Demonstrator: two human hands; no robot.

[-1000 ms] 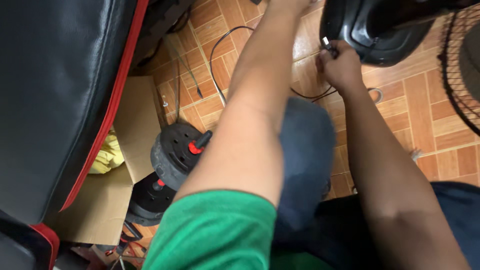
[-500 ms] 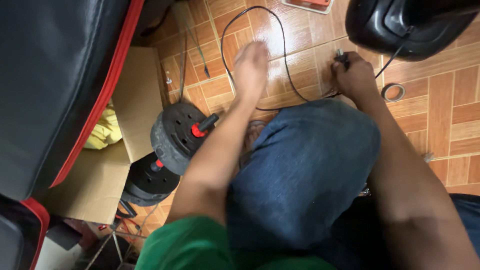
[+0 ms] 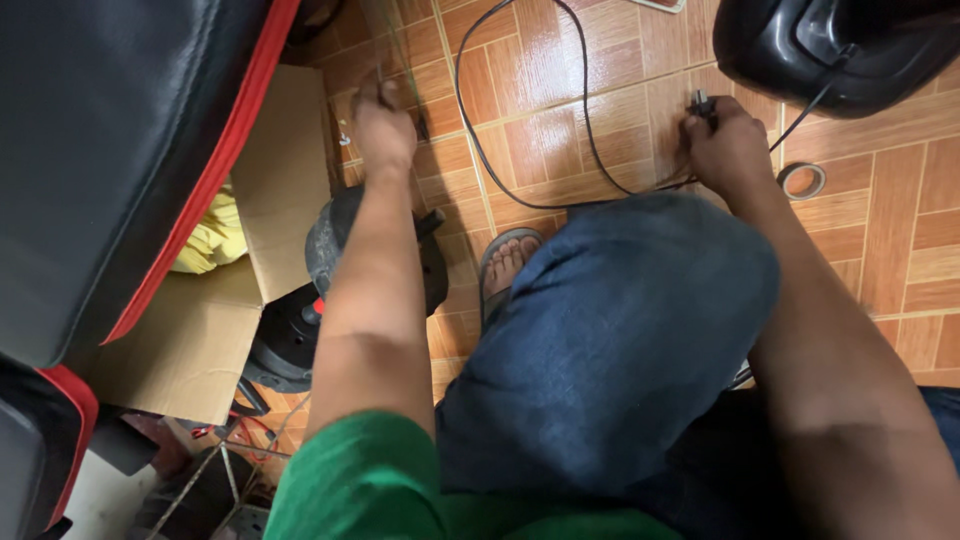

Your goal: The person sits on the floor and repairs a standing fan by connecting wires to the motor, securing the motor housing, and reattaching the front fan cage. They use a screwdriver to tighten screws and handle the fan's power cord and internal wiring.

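Head view, right hand: the right hand sits in the upper right of the frame, closed into a fist on the floor, pinching a small black plug that pokes out above the knuckles.
Head view, cable: a thin black cable loops across the upper middle of the frame, from near the top edge down in a curve and across to the right hand.
Head view, left hand: the left hand reaches to the upper left of centre, fingers curled downward over the tiles beside the cardboard; whether it is pinching anything cannot be told, as the fingertips are blurred and turned away.
Head view, black housing: a glossy black rounded housing fills the top right corner, just above the right hand, with a thin wire running along it.
Head view, tape roll: a small ring of tape lies flat on the tiles just right of the right wrist.
Head view, floor: orange-brown tiled floor.
Head view, weights: black weight plates lie under the left forearm, at middle left.
Head view, cardboard: a flattened cardboard box lies left of the weights, with something yellow at its edge.
Head view, seat: a black padded surface with red trim covers the left side.
Head view, knee: a blue-denim knee fills the centre, a sandalled foot showing beside it.
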